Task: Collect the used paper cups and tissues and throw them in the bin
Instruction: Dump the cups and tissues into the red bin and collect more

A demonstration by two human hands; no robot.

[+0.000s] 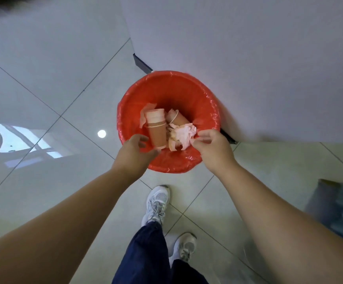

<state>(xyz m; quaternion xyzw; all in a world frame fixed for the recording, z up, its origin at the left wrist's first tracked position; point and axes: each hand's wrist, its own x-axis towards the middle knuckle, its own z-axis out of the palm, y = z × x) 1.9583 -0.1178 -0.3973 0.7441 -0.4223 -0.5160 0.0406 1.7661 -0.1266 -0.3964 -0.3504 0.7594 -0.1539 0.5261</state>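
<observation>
Tiled floor (43, 78) — bin (166, 75), cups (156, 128), perhaps tissues (184, 133)

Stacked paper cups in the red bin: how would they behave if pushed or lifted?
Probably light: the stacked paper cups look like thin paper. Likely to roll if nudged, since the stack lies tilted among crumpled tissues. The nested cups may slide apart if lifted by one end.

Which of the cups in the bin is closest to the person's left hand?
The stacked cups on the left, just beyond the left hand; the single cup lies farther back, behind the crumpled tissues.
</observation>
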